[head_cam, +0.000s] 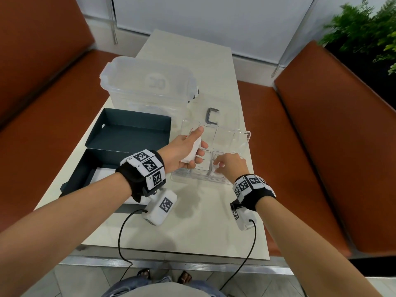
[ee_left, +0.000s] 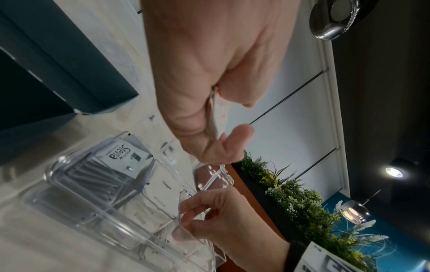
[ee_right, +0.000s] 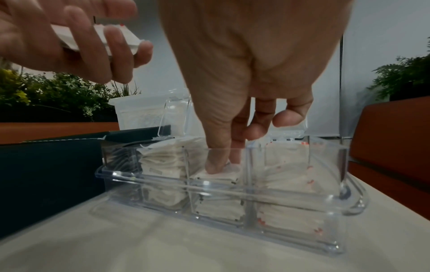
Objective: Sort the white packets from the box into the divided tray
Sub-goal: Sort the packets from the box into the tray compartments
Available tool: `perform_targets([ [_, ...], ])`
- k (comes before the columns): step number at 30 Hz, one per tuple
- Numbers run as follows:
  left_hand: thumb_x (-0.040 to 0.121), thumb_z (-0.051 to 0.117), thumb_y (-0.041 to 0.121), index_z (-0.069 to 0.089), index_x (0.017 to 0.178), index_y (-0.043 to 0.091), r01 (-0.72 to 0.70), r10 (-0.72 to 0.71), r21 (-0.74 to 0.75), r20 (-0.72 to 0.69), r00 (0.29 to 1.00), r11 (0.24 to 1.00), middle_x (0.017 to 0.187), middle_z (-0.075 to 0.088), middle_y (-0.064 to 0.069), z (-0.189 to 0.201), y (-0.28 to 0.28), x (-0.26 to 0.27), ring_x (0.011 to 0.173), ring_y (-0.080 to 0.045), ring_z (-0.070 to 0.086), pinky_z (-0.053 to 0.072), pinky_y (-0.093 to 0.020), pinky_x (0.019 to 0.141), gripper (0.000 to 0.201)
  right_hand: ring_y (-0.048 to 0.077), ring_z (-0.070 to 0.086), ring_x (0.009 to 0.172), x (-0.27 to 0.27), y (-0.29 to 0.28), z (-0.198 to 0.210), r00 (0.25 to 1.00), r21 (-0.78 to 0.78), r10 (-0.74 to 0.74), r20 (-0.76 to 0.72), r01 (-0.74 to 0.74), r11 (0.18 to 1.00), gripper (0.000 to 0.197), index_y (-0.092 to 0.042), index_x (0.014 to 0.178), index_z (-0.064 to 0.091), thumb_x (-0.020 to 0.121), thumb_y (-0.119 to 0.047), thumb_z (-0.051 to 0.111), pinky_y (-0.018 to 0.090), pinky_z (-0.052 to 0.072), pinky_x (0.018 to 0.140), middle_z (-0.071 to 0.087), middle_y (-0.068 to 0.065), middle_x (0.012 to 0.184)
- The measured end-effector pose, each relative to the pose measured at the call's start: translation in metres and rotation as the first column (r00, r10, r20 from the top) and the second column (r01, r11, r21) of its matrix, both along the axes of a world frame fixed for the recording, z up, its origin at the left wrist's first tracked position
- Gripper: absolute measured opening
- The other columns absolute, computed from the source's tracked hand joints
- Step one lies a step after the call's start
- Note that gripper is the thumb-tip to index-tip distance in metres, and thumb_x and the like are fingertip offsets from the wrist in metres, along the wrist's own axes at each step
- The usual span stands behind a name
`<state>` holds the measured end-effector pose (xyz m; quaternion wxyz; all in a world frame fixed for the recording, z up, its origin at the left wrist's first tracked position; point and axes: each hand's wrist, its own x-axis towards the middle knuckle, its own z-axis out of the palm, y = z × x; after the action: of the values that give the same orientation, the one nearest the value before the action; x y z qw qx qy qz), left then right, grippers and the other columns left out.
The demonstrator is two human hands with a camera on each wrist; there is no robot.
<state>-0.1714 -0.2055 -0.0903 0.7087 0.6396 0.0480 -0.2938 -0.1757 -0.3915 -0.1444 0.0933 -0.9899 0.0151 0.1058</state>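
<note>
The clear divided tray (head_cam: pixel 248 137) stands mid-table, and several of its compartments hold stacks of white packets (ee_right: pixel 163 165). My left hand (head_cam: pixel 200 140) hovers over the tray's left side and grips a small bundle of white packets (head_cam: pixel 192 154) between thumb and fingers (ee_right: pixel 121 44). My right hand (head_cam: pixel 218 164) reaches down into a near compartment. In the right wrist view its thumb and forefinger (ee_right: pixel 215 165) pinch the top packet (ee_right: pixel 218 176) of that stack. The dark box (head_cam: pixel 85 163) at the left has white packets (head_cam: pixel 102 174) on its floor.
The box's dark lid (head_cam: pixel 128 133) lies open-side up behind the box. A large clear lidded container (head_cam: pixel 150 82) stands further back. A grey clip-like handle (head_cam: pixel 212 116) lies behind the tray. Orange benches flank the table, and plants stand at the far right.
</note>
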Motion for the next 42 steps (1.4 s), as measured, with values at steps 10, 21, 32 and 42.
perform_targets([
  [10, 0.092, 0.031, 0.07, 0.063, 0.102, 0.006, -0.036, 0.003, -0.156, -0.207, 0.978, 0.987, 0.08, 0.068, -0.011, 0.004, 0.0, -0.001, 0.069, -0.023, 0.067, 0.053, -0.025, 0.048, 0.072, 0.021, 0.06, 0.095, 0.0, -0.008, 0.024, 0.992, 0.197, -0.041, 0.12, 0.016, 0.98, 0.016, -0.017, 0.102, 0.071, 0.088, -0.019, 0.065, 0.037, 0.046, 0.091, 0.066, 0.004, 0.098],
  [21, 0.103, 0.041, 0.019, 0.059, 0.109, 0.003, 0.023, -0.083, -0.289, -0.196, 0.977, 0.957, 0.099, 0.07, -0.015, 0.01, -0.012, 0.005, 0.085, -0.026, 0.069, 0.059, -0.044, 0.079, 0.025, -0.003, 0.055, 0.07, -0.008, 0.022, 0.056, 0.974, 0.613, -0.088, 0.21, -0.061, 0.788, 0.033, -0.019, 0.099, 0.067, 0.073, -0.034, 0.08, 0.01, 0.04, 0.063, 0.064, -0.006, 0.094],
  [32, 0.103, 0.04, 0.004, 0.054, 0.122, 0.001, 0.002, -0.02, -0.175, -0.101, 0.995, 0.985, 0.109, 0.065, -0.021, 0.021, -0.023, 0.009, 0.088, -0.031, 0.069, 0.06, -0.04, 0.071, 0.024, 0.009, 0.063, 0.064, 0.012, -0.058, 0.061, 0.958, 0.735, -0.276, 0.082, 0.129, 0.665, 0.021, -0.007, 0.113, 0.065, 0.094, -0.006, 0.056, 0.022, 0.056, 0.059, 0.068, 0.001, 0.08],
  [42, 0.103, 0.038, 0.003, 0.052, 0.129, -0.001, -0.019, 0.005, -0.108, -0.128, 0.992, 0.994, 0.109, 0.064, -0.021, 0.015, -0.022, 0.003, 0.088, -0.032, 0.068, 0.061, -0.037, 0.063, 0.03, 0.012, 0.062, 0.062, 0.012, -0.074, 0.009, 0.942, 0.389, -0.334, -0.032, 0.32, 0.864, 0.007, -0.007, 0.093, 0.068, 0.088, -0.009, 0.065, 0.022, 0.053, 0.06, 0.071, 0.011, 0.076],
])
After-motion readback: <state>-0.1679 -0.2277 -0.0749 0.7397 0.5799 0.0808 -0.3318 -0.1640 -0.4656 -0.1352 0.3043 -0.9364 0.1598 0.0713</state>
